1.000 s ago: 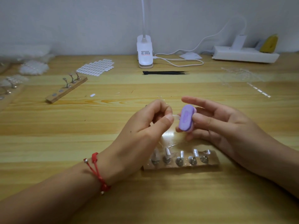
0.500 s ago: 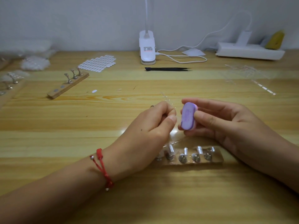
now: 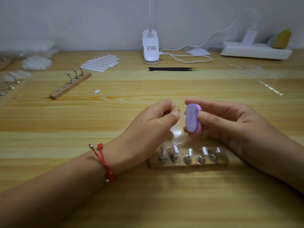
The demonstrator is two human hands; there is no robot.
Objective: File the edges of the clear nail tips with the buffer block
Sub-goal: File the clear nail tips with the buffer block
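Right hand point(image 3: 230, 124) gripping purple buffer block point(image 3: 191, 120) between thumb and fingers, block standing upright above table point(image 3: 115, 112). Left hand point(image 3: 156, 119) pinching clear nail tip point(image 3: 179, 112), barely visible, just beside block. Other clear tips point(image 3: 190, 151) sitting on pegs of wooden holder point(image 3: 189, 164) below both hands.

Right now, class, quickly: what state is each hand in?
Left hand: closed, pinching a clear nail tip, barely visible at the fingertips.
Right hand: closed, holding the purple buffer block.
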